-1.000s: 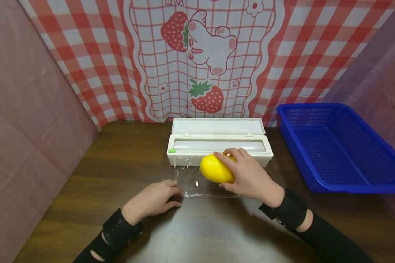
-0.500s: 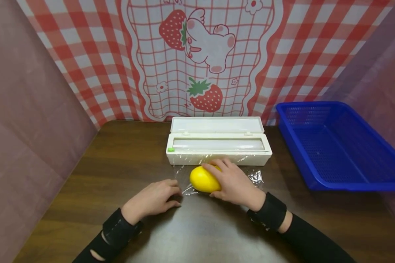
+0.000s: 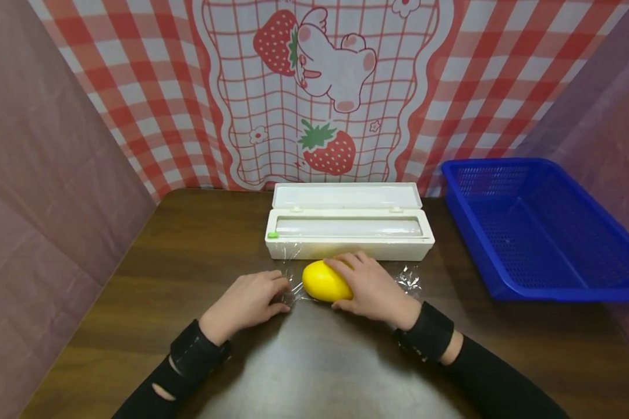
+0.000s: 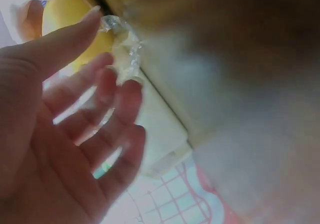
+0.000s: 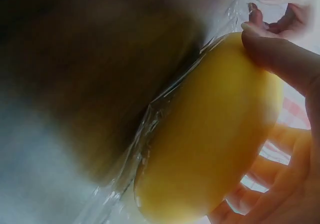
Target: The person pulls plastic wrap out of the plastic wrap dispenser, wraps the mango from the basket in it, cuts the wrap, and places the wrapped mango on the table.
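Observation:
My right hand (image 3: 372, 291) grips a smooth yellow oval fruit (image 3: 322, 281) from its right side, thumb in front and fingers over the back. The fruit lies on a sheet of cling film (image 3: 410, 280), which bunches up at the right and wrinkles along the fruit's underside (image 5: 165, 184) in the right wrist view. To the left, my left hand (image 3: 248, 302) has its fingertips at the film's left edge. In the left wrist view its thumb and loosely bent fingers (image 4: 127, 104) stand apart, with crumpled film (image 4: 134, 54) just beyond them.
Right behind the hands stands a white cling film dispenser (image 3: 346, 250) with its lid raised, a roll inside and a green slider (image 3: 273, 235). A blue plastic basket (image 3: 474, 233) sits at the right. Checked cloth (image 3: 178, 116) hangs behind the wooden table (image 3: 188, 233).
My right hand has moved left and lowered the fruit onto the film. The film has bunched at the right. My left hand has shifted slightly forward, away from me.

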`<state>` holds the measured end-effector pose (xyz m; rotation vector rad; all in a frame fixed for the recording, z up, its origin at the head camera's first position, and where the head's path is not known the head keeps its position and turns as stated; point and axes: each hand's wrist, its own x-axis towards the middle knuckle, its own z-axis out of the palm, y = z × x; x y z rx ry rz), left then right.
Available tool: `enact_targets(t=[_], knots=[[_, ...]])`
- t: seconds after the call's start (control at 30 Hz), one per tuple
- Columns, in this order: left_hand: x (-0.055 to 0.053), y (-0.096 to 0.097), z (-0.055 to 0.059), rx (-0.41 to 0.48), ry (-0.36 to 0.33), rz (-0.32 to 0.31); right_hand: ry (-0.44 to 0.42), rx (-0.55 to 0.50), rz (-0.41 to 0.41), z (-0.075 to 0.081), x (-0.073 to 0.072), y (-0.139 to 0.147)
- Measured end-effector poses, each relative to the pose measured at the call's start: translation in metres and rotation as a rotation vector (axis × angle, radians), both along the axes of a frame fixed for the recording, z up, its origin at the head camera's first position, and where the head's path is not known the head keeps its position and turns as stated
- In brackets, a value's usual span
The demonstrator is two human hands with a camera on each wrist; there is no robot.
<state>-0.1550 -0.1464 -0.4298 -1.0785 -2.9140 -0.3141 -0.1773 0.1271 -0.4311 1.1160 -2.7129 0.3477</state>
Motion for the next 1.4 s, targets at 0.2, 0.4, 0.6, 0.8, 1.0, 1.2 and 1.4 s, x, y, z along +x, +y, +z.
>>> enact_targets(t=[0.2, 0.4, 0.6, 0.8, 1.0, 1.2, 1.4], knots=[[-0.007, 0.011, -0.002, -0.092, -0.018, -0.012, -0.028, -0.007, -0.004, 0.000, -0.002, 0.002], [-0.009, 0.016, 0.005, -0.096, 0.139, -0.024, -0.046, -0.020, -0.019, 0.001, -0.002, 0.003], [-0.009, 0.019, 0.015, -0.080, 0.343, 0.009, -0.056, -0.012, -0.010, 0.004, -0.004, 0.003], [-0.006, 0.029, 0.019, -0.048, 0.423, -0.009, -0.057, 0.003, -0.002, 0.003, -0.003, 0.003], [-0.009, 0.040, 0.016, 0.079, 0.364, -0.088, -0.026, 0.027, 0.022, 0.004, -0.002, 0.004], [-0.015, 0.045, 0.009, 0.191, 0.322, -0.086, -0.029, 0.002, 0.024, 0.004, -0.001, 0.005], [-0.015, 0.053, 0.004, 0.237, 0.303, -0.109, -0.020, -0.053, 0.040, 0.005, -0.003, 0.006]])
